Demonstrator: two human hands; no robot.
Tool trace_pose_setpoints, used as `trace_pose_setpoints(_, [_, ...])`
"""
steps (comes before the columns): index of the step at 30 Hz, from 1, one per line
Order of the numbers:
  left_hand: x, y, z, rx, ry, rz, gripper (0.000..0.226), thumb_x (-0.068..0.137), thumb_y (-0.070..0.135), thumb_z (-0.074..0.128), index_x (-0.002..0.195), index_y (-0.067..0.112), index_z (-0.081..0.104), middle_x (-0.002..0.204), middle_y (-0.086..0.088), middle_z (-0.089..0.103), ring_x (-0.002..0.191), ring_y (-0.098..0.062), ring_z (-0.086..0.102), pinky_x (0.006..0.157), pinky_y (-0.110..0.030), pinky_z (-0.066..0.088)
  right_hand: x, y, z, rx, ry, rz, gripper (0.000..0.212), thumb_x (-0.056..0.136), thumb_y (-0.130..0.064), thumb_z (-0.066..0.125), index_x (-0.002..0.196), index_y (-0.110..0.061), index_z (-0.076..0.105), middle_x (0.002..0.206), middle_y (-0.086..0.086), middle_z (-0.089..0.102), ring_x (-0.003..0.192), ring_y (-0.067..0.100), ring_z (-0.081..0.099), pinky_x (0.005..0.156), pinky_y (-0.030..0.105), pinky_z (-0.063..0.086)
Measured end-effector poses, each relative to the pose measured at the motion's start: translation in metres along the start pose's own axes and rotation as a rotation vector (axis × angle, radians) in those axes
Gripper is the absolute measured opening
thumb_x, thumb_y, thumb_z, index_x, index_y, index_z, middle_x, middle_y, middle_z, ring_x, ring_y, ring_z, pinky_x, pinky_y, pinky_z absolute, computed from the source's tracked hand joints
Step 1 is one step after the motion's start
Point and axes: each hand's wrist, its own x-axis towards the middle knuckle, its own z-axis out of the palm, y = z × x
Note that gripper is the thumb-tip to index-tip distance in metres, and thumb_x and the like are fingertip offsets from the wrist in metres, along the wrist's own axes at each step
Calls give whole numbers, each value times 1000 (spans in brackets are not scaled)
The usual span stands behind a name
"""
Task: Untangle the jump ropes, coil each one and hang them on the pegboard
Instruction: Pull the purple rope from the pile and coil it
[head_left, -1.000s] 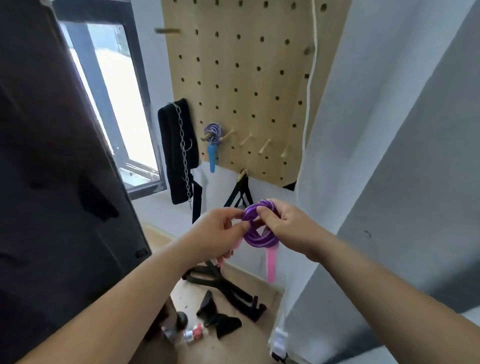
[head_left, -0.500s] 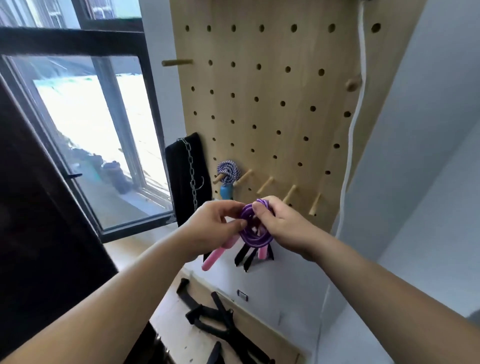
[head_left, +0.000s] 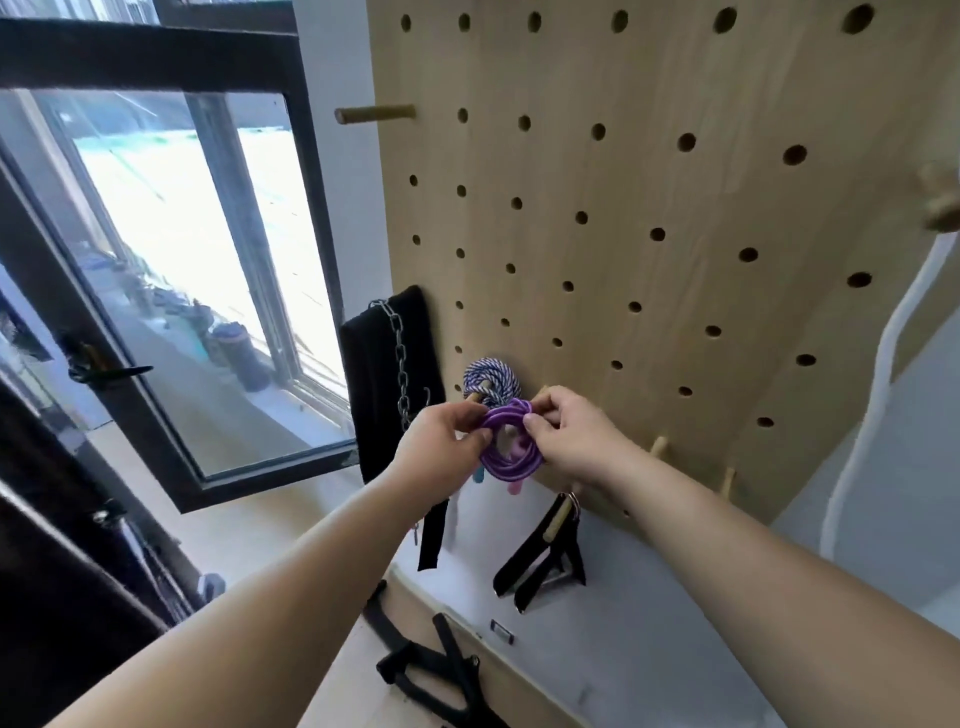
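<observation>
The left forearm (head_left: 270, 587) and right forearm (head_left: 753, 551) were bare along their whole visible length; the left grip (head_left: 441, 441) and right grip (head_left: 571, 441) were likewise bare.

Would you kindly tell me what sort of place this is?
Probably a home-gym storage corner: a wooden pegboard carries a blue-and-white jump rope, black strap handles hang below, and the left hand and right hand hold a coiled purple jump rope.

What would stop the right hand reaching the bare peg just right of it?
Likely yes, reachable: the bare peg sticks out beside the right hand with only open pegboard between, though that hand and the left hand both pinch the purple jump rope.
</observation>
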Motion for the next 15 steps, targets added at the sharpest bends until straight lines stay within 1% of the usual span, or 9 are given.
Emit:
trace_pose_setpoints(2, [16,-9,6,14,-26,9,29,93,14,67,116,28,77,112,13,75,106,-4,67,101,-36,55,15,7,2,-57,28,29,6,102,-22,55,97,-23,59,91,1,77,85,20,74,91,46,58])
trace_pose_setpoints(3, [21,-12,9,34,-39,14,29,94,14,66,117,29,76,114,13,74,106,-3,66,100,-34,55,20,10,3,-74,40,42,7,102,-21,55,96,-22,58,89,1,77,83,20,74,92,47,57])
trace_pose_setpoints(4, [26,-16,11,52,-44,16,29,94,16,66,117,31,76,113,15,74,103,-5,67,98,-35,57,23,12,3,-81,52,51,7,102,-20,55,95,-21,58,87,2,76,80,20,74,88,45,58])
trace_pose_setpoints(6, [33,-19,14,70,-48,19,29,94,20,65,116,37,74,107,18,75,97,-9,72,92,-40,60,28,12,3,-93,62,64,7,102,-20,56,95,-20,56,88,4,75,76,22,73,76,37,58])
trace_pose_setpoints(7, [35,-19,15,84,-52,26,29,94,22,64,116,38,74,105,19,75,95,-11,73,90,-41,61,32,12,2,-127,68,64,6,101,-21,58,95,-20,56,90,5,74,79,24,72,77,36,57])
trace_pose_setpoints(9, [39,-20,15,123,-68,43,29,95,22,63,118,37,73,106,19,74,95,-12,72,89,-40,60,41,12,0,-234,62,75,5,97,-25,61,94,-22,57,94,3,73,92,26,69,92,43,54])
trace_pose_setpoints(10, [40,-19,15,146,-72,50,30,96,21,62,120,36,72,108,18,74,98,-11,70,91,-38,59,43,11,-2,-270,51,90,6,96,-26,61,94,-23,57,96,2,72,96,27,68,97,44,52])
trace_pose_setpoints(13, [46,-19,18,219,-41,45,32,95,25,62,123,39,70,112,18,74,105,-10,67,93,-38,57,47,12,-3,-329,41,105,7,97,-27,61,94,-27,55,101,2,70,101,28,66,100,46,51])
trace_pose_setpoints(15, [50,-19,21,226,-45,11,32,94,26,62,121,41,69,106,16,75,98,-13,70,88,-40,59,48,13,-4,-311,65,88,4,98,-24,61,99,-27,57,101,1,69,96,26,67,94,47,56])
